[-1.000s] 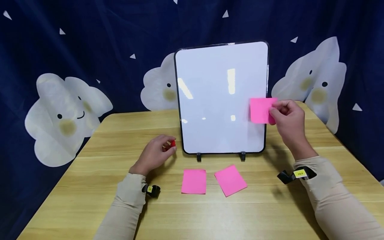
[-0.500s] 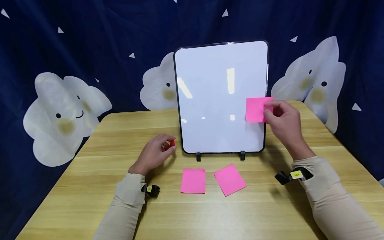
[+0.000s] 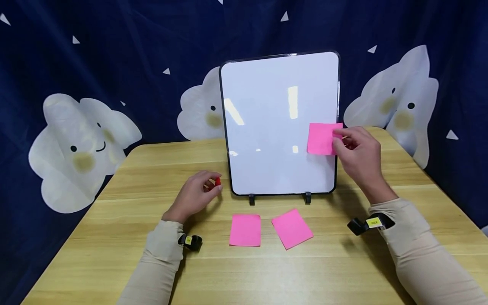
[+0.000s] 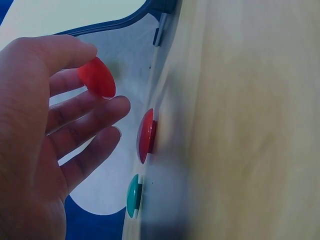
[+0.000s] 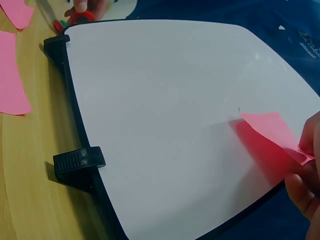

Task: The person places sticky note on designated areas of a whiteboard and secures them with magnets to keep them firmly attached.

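My right hand [image 3: 360,159] pinches a pink sticky note [image 3: 319,139] by its right edge. The note overlaps the right side of a white board [image 3: 267,110]; in the right wrist view the held note [image 5: 272,127] tilts away from the surface, its pink reflection beside it. To the left of the board, my left hand [image 3: 193,194] holds a round red magnet [image 4: 97,77] between thumb and fingers. Beyond those fingertips, another red magnet [image 4: 146,136] and a green magnet [image 4: 133,196] sit on the table. Two pink sticky notes, one straight [image 3: 245,230] and one turned [image 3: 292,229], lie before the board.
The board stands upright on two black feet, a left foot [image 3: 251,199] and a right foot [image 3: 308,198], on a wooden table [image 3: 213,275]. A dark blue curtain [image 3: 152,34] with white clouds hangs behind the table.
My right hand has moved left, carrying the sticky note further over the board's right edge. My left hand stays in place with the red magnet. The view has shifted slightly.
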### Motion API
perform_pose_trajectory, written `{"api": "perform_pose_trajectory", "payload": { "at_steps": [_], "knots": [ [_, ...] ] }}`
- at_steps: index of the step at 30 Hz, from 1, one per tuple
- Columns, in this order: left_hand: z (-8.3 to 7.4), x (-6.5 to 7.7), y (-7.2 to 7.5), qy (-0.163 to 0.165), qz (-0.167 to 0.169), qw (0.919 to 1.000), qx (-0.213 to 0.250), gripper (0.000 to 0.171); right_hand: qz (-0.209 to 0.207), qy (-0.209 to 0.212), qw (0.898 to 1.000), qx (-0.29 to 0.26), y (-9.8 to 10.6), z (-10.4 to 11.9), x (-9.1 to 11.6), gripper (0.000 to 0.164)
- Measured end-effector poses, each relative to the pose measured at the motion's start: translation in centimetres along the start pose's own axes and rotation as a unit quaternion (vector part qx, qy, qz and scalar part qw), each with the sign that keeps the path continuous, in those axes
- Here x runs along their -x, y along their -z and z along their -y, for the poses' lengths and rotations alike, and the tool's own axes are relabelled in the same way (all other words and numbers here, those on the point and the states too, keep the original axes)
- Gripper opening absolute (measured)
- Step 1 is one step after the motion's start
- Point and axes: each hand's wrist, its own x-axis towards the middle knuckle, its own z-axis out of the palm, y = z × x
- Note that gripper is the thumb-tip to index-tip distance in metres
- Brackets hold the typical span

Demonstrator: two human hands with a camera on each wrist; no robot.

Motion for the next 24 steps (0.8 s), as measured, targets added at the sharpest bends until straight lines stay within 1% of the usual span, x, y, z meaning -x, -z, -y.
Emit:
{"api": "perform_pose_trajectory", "payload": {
  "at_steps": [5,10,14,18,24],
  "knots": [
    [-0.1,0.0,0.0,0.002,-0.006,0.9997,0.022,0.033,-0.013,0.017,1.000,-0.009,-0.2,-0.2,-0.1,0.026],
    [-0.3,-0.1,0.0,-0.010,-0.017,0.9993,0.031,0.032,-0.017,0.037,0.999,0.002,-0.3,-0.4,-0.2,0.025],
    [-0.8,-0.4,-0.1,-0.031,-0.021,0.9989,0.027,0.031,-0.019,0.056,0.998,0.022,-0.2,-0.4,-0.2,0.024],
    [-1.4,-0.8,0.0,-0.056,-0.036,0.9976,0.019,0.030,-0.025,0.072,0.997,0.020,-0.2,-0.3,-0.3,0.022],
    [-2.8,-1.5,0.0,-0.092,-0.069,0.9933,0.005,0.026,-0.015,0.070,0.997,0.014,-0.4,-0.2,-0.4,0.020]
  ]
}}
